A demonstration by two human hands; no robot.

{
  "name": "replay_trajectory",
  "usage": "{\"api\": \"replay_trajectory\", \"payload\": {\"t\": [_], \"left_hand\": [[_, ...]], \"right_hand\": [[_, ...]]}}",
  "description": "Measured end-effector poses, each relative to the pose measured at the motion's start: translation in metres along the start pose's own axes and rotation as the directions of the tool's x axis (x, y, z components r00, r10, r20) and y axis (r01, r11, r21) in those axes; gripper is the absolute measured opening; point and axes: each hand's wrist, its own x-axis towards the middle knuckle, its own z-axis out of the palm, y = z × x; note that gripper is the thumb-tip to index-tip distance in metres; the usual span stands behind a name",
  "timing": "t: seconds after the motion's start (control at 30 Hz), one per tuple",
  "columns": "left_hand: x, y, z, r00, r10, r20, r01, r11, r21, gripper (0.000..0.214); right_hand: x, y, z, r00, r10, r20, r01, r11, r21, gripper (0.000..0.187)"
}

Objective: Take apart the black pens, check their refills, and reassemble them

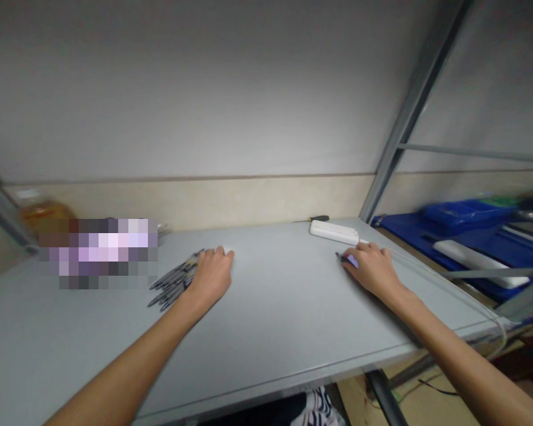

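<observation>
Just left of the middle of the grey table lies a loose pile of pens, dark and slim, fanned out with their ends pointing towards the near left. The left hand rests palm down at the right edge of the pile, fingers lightly curled over the nearest barrels. Whether it actually pinches one I cannot tell.

Well apart to the right, the right hand is closed on a single dark pen, whose tip pokes out leftwards past the fingers; a pale patch shows beside it.

Handling these well seems to call for drawing one barrel sideways off the edge of the pile rather than lifting from its middle, since round pens roll and drag their neighbours. A flat palm over the rest should hold them steady.

Just beyond the right hand sits a white box, and a screwdriver lies at the far edge by the wall. Further right, past a slanted metal upright, are blue trays. An amber bottle, blurred, stands at the far left.
</observation>
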Motion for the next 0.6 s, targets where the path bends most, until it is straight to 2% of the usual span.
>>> {"api": "replay_trajectory", "payload": {"t": [0.6], "left_hand": [[-0.0002,0.0005,0.0005,1.0,-0.005,0.007,0.005,1.0,-0.004,0.033]], "right_hand": [[0.0024,0.0067,0.0048,1.0,0.011,-0.011,-0.01,0.998,0.063,0.022]]}}
